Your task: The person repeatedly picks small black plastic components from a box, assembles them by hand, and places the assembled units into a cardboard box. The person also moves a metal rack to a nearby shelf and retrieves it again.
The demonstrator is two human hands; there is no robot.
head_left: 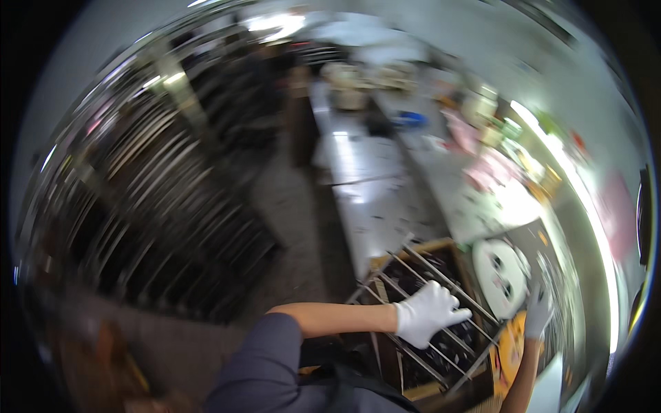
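Note:
My left hand (425, 315), in a white glove, reaches across a metal rack (451, 281) of parallel bars, its fingers curled and appearing to grip one of the bars. Beneath the rack is a brown-edged box (441, 245) that holds many small dark pieces, partly hidden by the bars. On the right, my right hand (539, 313), also gloved, is beside a bunch of thin metal rods (561, 299). Motion smears its fingers, so their grip is unclear. A white, face-shaped cushion-like thing (497, 275) and a yellow-orange one (509, 351) lie between the hands.
Dark shelving with many slats (165, 206) fills the left side. A long shiny metal table (365, 186) runs away ahead. Containers, pink cloth (492, 171) and a blue item (412, 119) stand along the right bench, beside a bright strip light (585, 186). Everything is blurred.

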